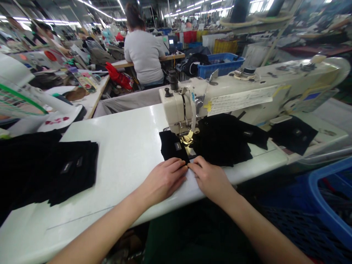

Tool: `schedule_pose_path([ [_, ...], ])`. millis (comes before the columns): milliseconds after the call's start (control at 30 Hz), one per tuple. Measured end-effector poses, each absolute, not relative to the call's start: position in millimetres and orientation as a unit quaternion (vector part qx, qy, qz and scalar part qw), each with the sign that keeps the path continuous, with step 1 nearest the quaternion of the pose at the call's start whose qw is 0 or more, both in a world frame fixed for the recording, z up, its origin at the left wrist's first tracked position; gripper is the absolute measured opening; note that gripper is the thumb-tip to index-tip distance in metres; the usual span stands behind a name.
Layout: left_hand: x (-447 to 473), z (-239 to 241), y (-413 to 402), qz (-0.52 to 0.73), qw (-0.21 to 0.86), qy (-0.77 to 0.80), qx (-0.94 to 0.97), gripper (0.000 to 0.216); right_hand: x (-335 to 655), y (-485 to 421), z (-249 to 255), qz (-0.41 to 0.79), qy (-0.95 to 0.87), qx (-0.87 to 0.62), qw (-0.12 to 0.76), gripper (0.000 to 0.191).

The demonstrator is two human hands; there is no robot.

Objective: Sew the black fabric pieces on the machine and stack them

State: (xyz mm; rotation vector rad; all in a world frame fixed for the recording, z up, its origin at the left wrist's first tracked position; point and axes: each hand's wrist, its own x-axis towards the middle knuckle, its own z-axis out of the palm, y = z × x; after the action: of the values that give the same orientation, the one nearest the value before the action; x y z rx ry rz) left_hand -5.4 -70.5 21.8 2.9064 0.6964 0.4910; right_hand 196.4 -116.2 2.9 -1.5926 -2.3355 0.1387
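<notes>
A small black fabric piece (171,145) with a light label lies just left of the lit presser foot (187,138) of a sewing machine (176,106). My left hand (166,179) has its fingertips closed on the near edge of this piece. Opposite it, my right hand (210,178) pinches the same edge with thumb and forefinger, the fingertips of both hands almost meeting. More black fabric (222,143) is spread right of the needle, close beyond my right hand. What lies beneath my fingertips is hidden.
Black labelled pieces are stacked (79,176) on the left of the white table (123,146). Another labelled piece (295,134) lies at the right. A blue basket (324,183) stands by the right table edge. Ahead, a person in a grey shirt (144,55) sits facing away.
</notes>
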Motion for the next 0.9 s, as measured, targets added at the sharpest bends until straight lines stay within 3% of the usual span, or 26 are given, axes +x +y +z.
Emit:
schedule_pose_path([
  [267, -8.0, 22.9, -43.9, 0.154, 0.054, 0.235, 0.958, 0.027, 189.4, -108.6, 11.2, 0.058, -0.808, -0.576, 0.110, 0.030],
  [900, -11.0, 21.2, 14.9, 0.165, 0.047, 0.253, 0.952, 0.027, 200.8, -127.1, 9.7, 0.036, -0.821, -0.551, 0.143, 0.036],
])
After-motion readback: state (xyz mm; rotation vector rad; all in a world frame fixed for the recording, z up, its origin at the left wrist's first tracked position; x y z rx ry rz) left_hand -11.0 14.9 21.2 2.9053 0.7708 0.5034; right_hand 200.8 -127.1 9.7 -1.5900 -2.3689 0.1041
